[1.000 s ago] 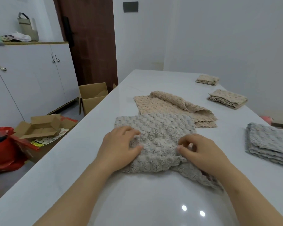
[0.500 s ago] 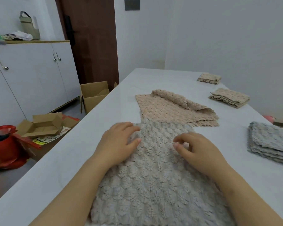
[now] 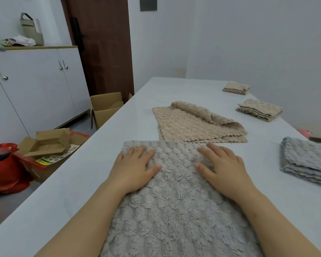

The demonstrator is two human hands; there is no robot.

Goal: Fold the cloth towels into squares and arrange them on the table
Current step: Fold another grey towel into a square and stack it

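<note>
A grey fluffy towel (image 3: 176, 210) lies spread flat on the white table (image 3: 267, 164) right in front of me. My left hand (image 3: 132, 168) rests flat on its far left part, fingers straight. My right hand (image 3: 224, 167) lies flat on its far right part. Just beyond it, a beige towel (image 3: 193, 125) lies loosely half-folded, its near edge touching the grey towel. At the right edge sits a folded grey towel stack (image 3: 308, 160). Two folded beige towels lie further back on the right, the nearer (image 3: 259, 111) and the farther (image 3: 236, 88).
The table's left edge drops to the floor, where open cardboard boxes (image 3: 104, 108) and a flattened one (image 3: 48, 141) lie beside a red bag (image 3: 6, 169). White cabinets (image 3: 35, 86) and a dark door (image 3: 100, 47) stand behind. A pink object (image 3: 304, 131) sits at the far right.
The grey towel went from a bunched fold to being spread out flat toward me. Both hands uncurled from pinching it and now lie flat, moved slightly apart.
</note>
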